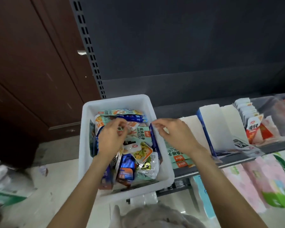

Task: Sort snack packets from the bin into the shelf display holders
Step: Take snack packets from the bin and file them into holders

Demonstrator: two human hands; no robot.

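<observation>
Your left hand [113, 137] is down inside the white rectangular plastic bin [87, 145], fingers curled and pinching at a small clear-edged snack packet [122, 128] on top of the heap of mixed packets [135, 153]. Your right hand [176, 134] hovers over the bin's right rim, fingers bent; it is too blurred to tell whether it pinches anything.

Lift one packet only: take it by a sealed edge, let its neighbours slide off before you clear the rim, and read the print before choosing a slot. Right of the bin, the white card display holders [220, 122] stand in a row on the dark shelf [270, 147]; the nearest seem unfilled, while one farther right already holds red-and-white packets [253, 127]. Teal packets [176, 153] lie flat just right of the bin.

Behind the bin rise a dark back panel [187, 38] and a slotted grey upright [90, 51], with brown wood panelling [31, 55] to the left. Below the shelf, pastel packages [261, 178] fill a lower tier.
</observation>
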